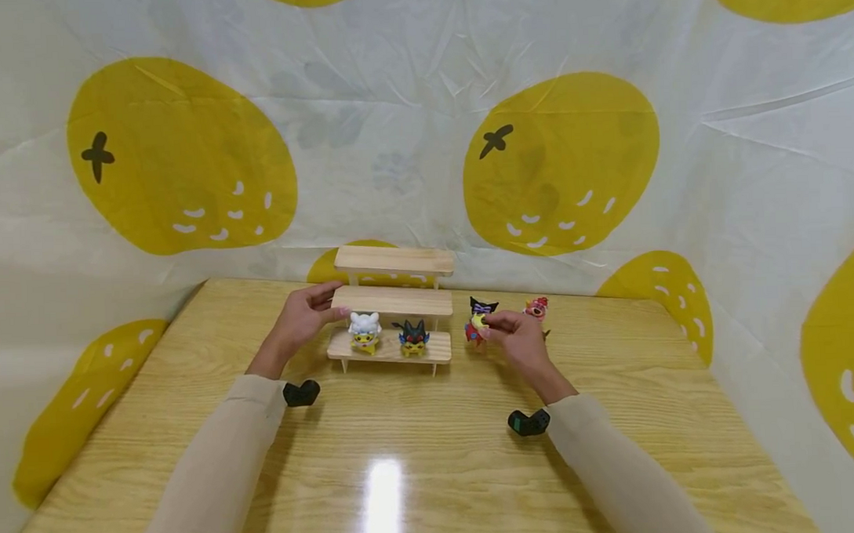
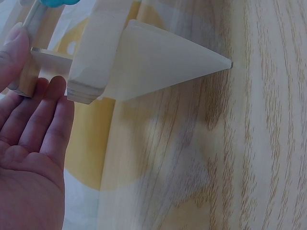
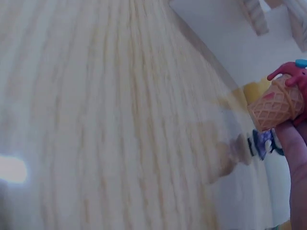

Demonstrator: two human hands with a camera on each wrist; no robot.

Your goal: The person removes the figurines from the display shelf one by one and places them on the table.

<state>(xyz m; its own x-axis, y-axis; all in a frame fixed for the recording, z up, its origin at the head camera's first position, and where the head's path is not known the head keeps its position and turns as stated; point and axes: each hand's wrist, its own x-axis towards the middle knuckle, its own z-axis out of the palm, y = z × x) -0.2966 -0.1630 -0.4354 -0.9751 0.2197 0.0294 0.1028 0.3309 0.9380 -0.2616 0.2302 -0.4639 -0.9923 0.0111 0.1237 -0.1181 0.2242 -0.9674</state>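
A three-step wooden display shelf [image 1: 393,301] stands at the back of the table. My left hand [image 1: 298,322] holds the left end of its middle step, thumb above and fingers [image 2: 55,112] below. On the lowest step sit a white-hooded yellow figurine [image 1: 364,333] and a black-hooded figurine [image 1: 414,339]. To the right of the shelf, my right hand [image 1: 520,343] pinches a red and yellow figurine [image 1: 475,332]. The right wrist view shows its waffle-cone base [image 3: 276,106] tilted above the table; its upper part is cut off there.
A black and purple figurine [image 1: 483,304] stands behind the held one. Farther right, a red and pink figurine [image 1: 537,307] is partly hidden by my right hand. A patterned cloth [image 1: 381,166] hangs behind the wooden table [image 1: 433,431].
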